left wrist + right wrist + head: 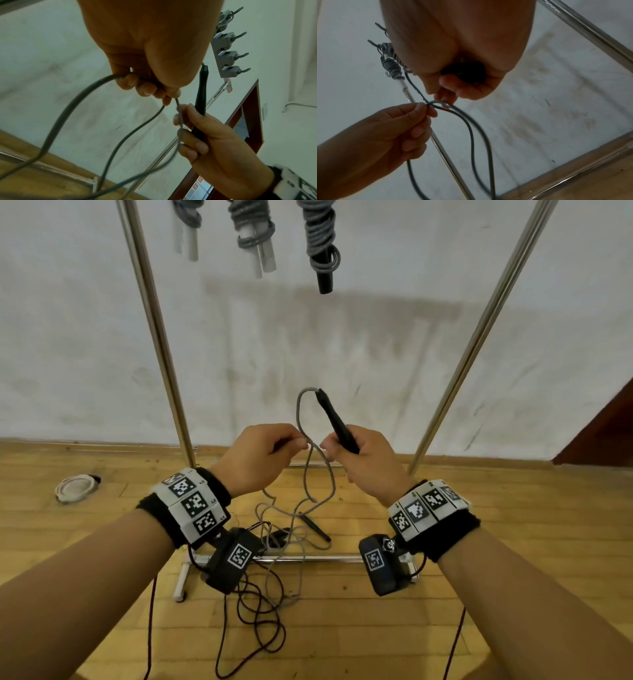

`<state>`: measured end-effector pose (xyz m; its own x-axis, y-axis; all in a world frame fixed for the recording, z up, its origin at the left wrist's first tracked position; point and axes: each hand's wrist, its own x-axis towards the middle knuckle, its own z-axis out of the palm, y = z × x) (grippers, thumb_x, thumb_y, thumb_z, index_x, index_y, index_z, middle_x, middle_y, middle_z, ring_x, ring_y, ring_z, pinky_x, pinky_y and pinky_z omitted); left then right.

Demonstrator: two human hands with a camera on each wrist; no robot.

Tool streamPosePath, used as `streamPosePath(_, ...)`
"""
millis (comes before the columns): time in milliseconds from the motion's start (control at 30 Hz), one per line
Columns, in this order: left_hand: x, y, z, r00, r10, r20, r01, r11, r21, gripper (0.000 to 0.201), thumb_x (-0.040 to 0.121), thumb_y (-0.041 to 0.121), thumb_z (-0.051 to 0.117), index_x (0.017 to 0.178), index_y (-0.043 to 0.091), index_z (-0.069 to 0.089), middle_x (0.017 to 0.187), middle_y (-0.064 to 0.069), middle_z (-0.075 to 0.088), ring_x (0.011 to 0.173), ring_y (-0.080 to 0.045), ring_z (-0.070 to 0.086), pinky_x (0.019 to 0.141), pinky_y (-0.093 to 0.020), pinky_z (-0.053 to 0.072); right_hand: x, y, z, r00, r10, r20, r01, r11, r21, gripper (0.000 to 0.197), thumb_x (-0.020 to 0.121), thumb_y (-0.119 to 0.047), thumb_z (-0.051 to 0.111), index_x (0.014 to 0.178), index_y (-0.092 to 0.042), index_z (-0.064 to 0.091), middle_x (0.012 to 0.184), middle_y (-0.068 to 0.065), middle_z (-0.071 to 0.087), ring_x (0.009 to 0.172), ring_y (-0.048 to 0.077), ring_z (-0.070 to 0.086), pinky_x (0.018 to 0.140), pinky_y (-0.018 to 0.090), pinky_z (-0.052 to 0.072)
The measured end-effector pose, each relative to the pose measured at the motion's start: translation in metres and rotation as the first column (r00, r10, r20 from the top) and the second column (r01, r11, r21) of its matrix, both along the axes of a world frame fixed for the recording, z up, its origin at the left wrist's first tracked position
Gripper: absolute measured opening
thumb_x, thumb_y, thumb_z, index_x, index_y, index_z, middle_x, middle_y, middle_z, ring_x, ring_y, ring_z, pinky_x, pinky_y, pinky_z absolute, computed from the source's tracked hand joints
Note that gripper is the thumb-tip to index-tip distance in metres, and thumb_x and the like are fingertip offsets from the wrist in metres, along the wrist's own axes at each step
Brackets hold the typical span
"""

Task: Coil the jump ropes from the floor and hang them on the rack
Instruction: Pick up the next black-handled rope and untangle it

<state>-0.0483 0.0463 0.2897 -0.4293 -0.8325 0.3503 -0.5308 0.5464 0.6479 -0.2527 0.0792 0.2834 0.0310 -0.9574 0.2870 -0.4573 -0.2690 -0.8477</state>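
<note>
A grey jump rope point(300, 419) with black handles is raised in front of me. My right hand point(356, 453) grips one black handle point(337, 422), which points up and away; the rope arcs from its tip down to my left hand point(270, 450), whose thumb and fingers pinch the cord point(177, 104). In the right wrist view the left hand point(412, 121) pinches a small loop of rope point(440, 104) just below the right hand's fingers. The rest of the rope trails down to the floor, where its other black handle point(315, 527) lies.
A metal rack with two slanted poles point(154, 330) point(479, 337) and a floor bar point(308, 559) stands against a white wall. Three coiled ropes point(320, 241) hang from its top. Thin dark cables point(260, 621) lie on the wooden floor. A white round object point(75, 487) lies at left.
</note>
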Motion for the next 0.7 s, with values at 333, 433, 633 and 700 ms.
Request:
streamPosePath(333,0.005,0.005,0.001,0.993,-0.119,-0.007,0.119,0.989,0.084,0.012,0.099,0.031,0.054,0.09,0.03,0.062,0.073,0.016,0.065,0.065,-0.004,0.061,0.059,-0.014,0.044,-0.005,0.005,0.009,0.996,-0.024,-0.085,0.021,0.999,-0.038,0.01,0.092,-0.03,0.064,0.085,-0.024,0.062,0.066,-0.007,0.055,0.056,0.005,0.048,0.056,0.024,0.041)
streamPosePath(433,0.02,0.002,-0.009,0.98,-0.152,0.127,0.128,0.976,0.177,0.018,0.102,0.031,0.048,0.089,0.033,0.059,0.077,0.011,0.066,0.071,-0.01,0.061,0.063,-0.023,0.048,-0.015,0.003,0.013,0.996,-0.068,-0.054,0.065,0.996,-0.055,0.014,0.092,-0.031,0.064,0.079,-0.027,0.06,0.058,-0.014,0.051,0.049,0.002,0.044,0.047,0.015,0.037)
streamPosePath(633,0.056,-0.008,-0.031,0.947,-0.139,0.289,0.056,0.959,0.277,0.026,0.104,0.033,0.042,0.087,0.028,0.061,0.078,0.006,0.069,0.074,-0.005,0.063,0.072,-0.027,0.049,-0.041,-0.002,0.024,0.975,-0.215,0.062,0.22,0.972,-0.088,0.018,0.091,-0.04,0.063,0.074,-0.036,0.061,0.055,-0.015,0.05,0.049,0.003,0.043,0.048,0.016,0.037)
streamPosePath(700,0.065,-0.01,-0.034,0.947,-0.111,0.301,0.026,0.962,0.274,0.026,0.104,0.032,0.042,0.086,0.028,0.06,0.076,0.004,0.067,0.073,-0.008,0.064,0.072,-0.03,0.05,-0.048,-0.003,0.024,0.971,-0.234,0.041,0.237,0.968,-0.084,0.015,0.09,-0.04,0.064,0.075,-0.038,0.063,0.057,-0.014,0.054,0.052,0.003,0.047,0.051,0.018,0.04)
